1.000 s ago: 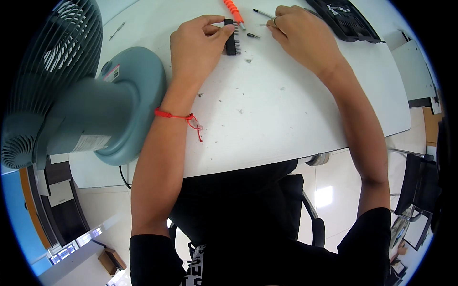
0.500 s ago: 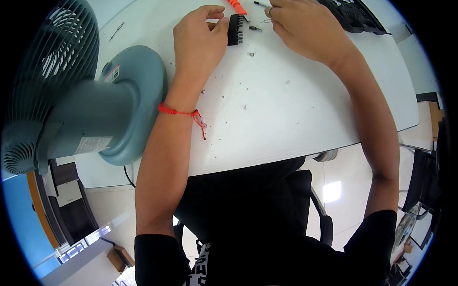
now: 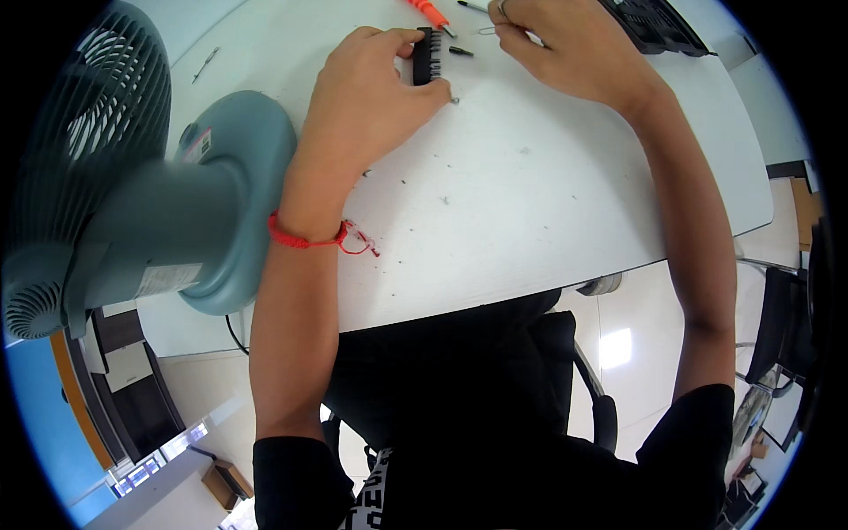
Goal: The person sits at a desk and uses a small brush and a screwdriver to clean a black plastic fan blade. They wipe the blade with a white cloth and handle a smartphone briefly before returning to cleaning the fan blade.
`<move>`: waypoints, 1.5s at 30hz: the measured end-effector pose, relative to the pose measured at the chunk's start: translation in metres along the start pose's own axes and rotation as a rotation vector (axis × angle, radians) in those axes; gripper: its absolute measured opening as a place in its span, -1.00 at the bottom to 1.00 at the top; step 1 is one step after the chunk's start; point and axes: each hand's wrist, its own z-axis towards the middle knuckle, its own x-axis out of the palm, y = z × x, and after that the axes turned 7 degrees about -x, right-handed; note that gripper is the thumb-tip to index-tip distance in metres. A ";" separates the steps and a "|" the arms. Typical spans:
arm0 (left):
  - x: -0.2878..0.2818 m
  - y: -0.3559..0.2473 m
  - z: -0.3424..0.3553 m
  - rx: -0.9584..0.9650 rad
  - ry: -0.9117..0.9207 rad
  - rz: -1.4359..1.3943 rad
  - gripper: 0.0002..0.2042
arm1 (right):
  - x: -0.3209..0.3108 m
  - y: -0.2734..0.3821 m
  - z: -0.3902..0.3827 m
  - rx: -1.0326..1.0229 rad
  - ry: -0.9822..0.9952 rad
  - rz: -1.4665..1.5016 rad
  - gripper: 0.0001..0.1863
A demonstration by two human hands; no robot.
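My left hand (image 3: 358,102), with a red cord bracelet at its wrist, spans a black screwdriver bit holder (image 3: 422,58) lengthwise. Its thumb is at the near end and its fingers at the far end. Several metal bits stick out of the holder's right side. A loose dark bit (image 3: 461,51) lies just right of it. At the top edge my right hand (image 3: 570,49) has its fingers curled together; what they hold, if anything, is hidden. A thin bent wire (image 3: 484,32) shows beside those fingertips. An orange-handled screwdriver (image 3: 430,12) lies beyond the holder.
A grey-green fan (image 3: 221,203) stands on the left of the white table (image 3: 530,221). An open black case (image 3: 658,26) lies at the far right. A slim metal tool (image 3: 206,64) rests beyond the fan base, and a dark pen-like rod (image 3: 473,7) near my right hand. Small debris dots the tabletop.
My left thumb has swung down to the holder's near end, and the hand has opened wider around it. The right hand stays at the far edge, its fingers slightly shifted.
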 end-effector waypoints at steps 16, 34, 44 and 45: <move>-0.011 -0.019 0.007 -0.144 0.112 -0.257 -0.66 | 0.006 0.002 -0.003 0.061 0.108 0.026 -0.80; -0.014 -0.028 0.003 -0.086 0.128 -0.256 -0.69 | 0.015 0.001 -0.004 0.076 0.139 0.113 -0.81; -0.016 -0.030 0.006 -0.168 0.185 -0.261 -0.68 | 0.012 -0.001 -0.003 0.115 0.190 0.129 -0.79; -0.017 -0.032 0.004 -0.142 0.173 -0.254 -0.68 | 0.012 -0.001 -0.003 0.120 0.186 0.134 -0.79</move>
